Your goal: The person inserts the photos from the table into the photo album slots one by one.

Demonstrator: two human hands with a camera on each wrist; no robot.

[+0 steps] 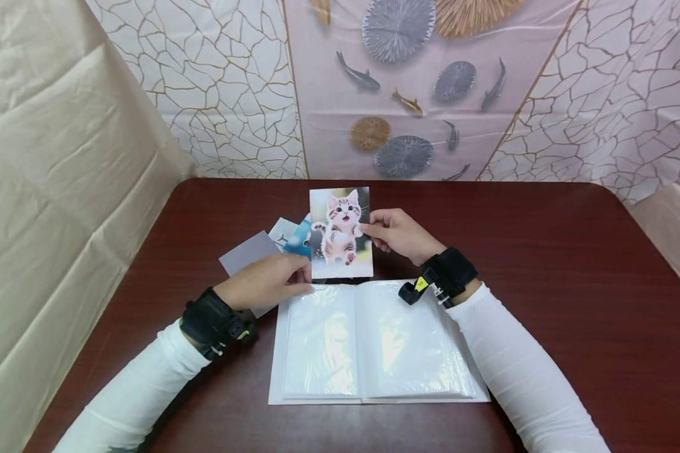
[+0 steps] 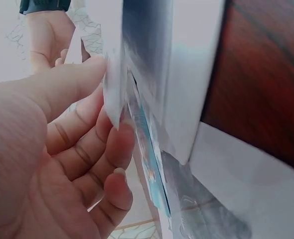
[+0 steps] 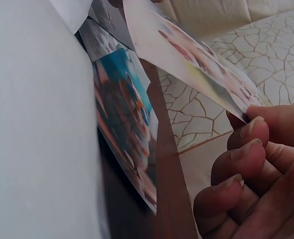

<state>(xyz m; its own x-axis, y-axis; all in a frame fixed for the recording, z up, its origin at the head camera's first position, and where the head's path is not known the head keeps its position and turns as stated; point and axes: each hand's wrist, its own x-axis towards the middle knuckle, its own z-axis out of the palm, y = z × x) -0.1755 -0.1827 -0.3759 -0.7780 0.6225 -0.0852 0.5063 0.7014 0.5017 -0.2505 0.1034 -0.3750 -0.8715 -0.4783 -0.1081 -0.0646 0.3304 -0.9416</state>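
A kitten photo point(image 1: 340, 236) stands upright above the top edge of an open photo album point(image 1: 323, 346) with clear pockets. My right hand point(image 1: 403, 235) pinches the photo's right edge between thumb and fingers. At the album's upper left corner, my left hand point(image 1: 265, 280) pinches a clear album page point(image 2: 114, 74), thumb on one side and fingers on the other. The photo's lower left corner comes close to the left fingertips. In the right wrist view, the kitten photo point(image 3: 192, 64) slants above another photo with teal in it point(image 3: 124, 99).
Left of the kitten photo lie a grey card point(image 1: 249, 251), a blue photo point(image 1: 298, 239) and a whitish picture point(image 1: 282, 231), overlapping on the dark wooden table point(image 1: 566, 302). Patterned cloth point(image 1: 232, 82) hangs behind the table, and a cream cloth point(image 1: 45, 207) hangs at the left.
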